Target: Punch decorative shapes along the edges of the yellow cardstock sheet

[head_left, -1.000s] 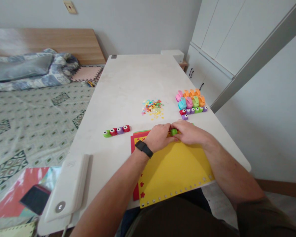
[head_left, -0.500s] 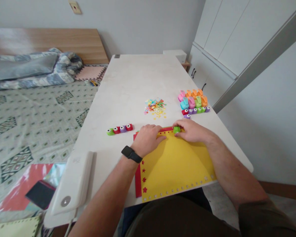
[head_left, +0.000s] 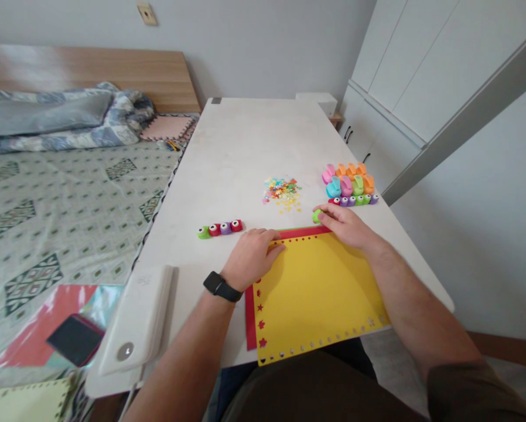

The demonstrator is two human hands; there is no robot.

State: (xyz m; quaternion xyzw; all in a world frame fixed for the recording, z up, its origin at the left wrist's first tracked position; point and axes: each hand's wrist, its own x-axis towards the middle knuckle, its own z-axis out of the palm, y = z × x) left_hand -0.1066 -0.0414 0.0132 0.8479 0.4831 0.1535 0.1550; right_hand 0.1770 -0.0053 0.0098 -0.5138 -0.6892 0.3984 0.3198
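Observation:
A green craft paper punch (head_left: 317,216) is held between the thumb and fingers of my right hand (head_left: 344,224), just past the far edge of a yellow paper sheet (head_left: 320,287). My left hand (head_left: 255,252) grips the sheet near its far left corner, thumb on top and fingers curled at the edge. Small punched shapes run along the sheet's left, near and far edges. A red sheet (head_left: 250,319) lies beneath and shows at the left and far sides, with a thin green edge behind it.
Left of the sheets stands a row of small punches (head_left: 219,228). Colourful paper cutouts (head_left: 283,192) are heaped farther back. More punches, large and small, cluster (head_left: 351,184) at the right. A white device (head_left: 137,319) with a cord lies at the table's left edge, beside the bed.
My right hand has lifted the green punch off the yellow sheet's far edge and moved it away from me. My left hand has shifted slightly left and nearer along the sheet.

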